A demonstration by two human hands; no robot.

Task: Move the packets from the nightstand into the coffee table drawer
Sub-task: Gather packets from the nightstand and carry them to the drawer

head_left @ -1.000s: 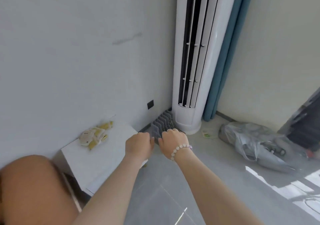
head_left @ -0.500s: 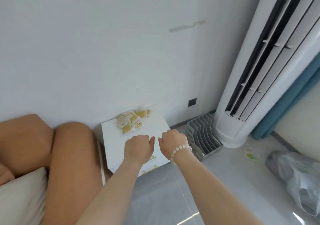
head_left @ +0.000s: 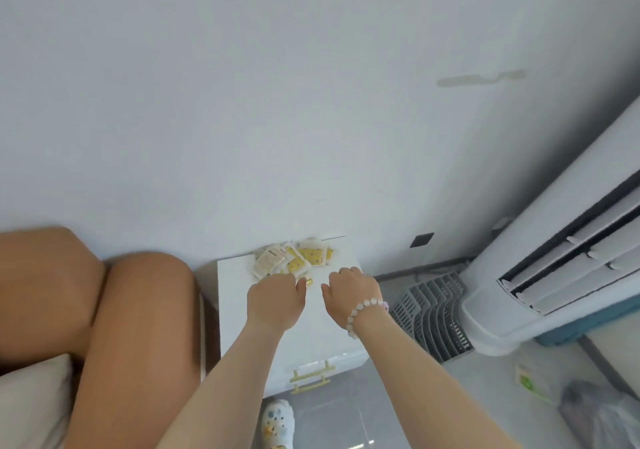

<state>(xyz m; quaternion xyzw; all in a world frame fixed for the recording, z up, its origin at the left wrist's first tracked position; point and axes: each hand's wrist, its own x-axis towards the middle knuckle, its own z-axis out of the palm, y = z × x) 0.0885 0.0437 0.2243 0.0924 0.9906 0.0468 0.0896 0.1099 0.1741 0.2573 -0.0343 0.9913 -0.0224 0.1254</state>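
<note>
Head view, single camera. Packets lie in a loose overlapping pile, yellow and white, at the back of the white nightstand, close to the wall. None appear to be lifted off the surface. Left hand is seen from the back, fingers curled downward, knuckles at the near edge of the pile; the fingertips are hidden, so I cannot tell whether it has hold of a packet or only touches one. A small yellow corner shows just beside its thumb. Right hand, with a bead bracelet on the wrist, hangs over the bare right part of the top with fingers curled in; nothing is visible in its grasp. The nightstand's own drawers are closed. A brown cushioned seat back stands to the left, a grey slotted rack and a tall air conditioner to the right. The coffee table and its drawer are not in view. Judgement: the task is at its opening step, the pickup; the whole pile seems to remain on the nightstand, so gathering, carrying and placing in the drawer are all left to do.
</note>
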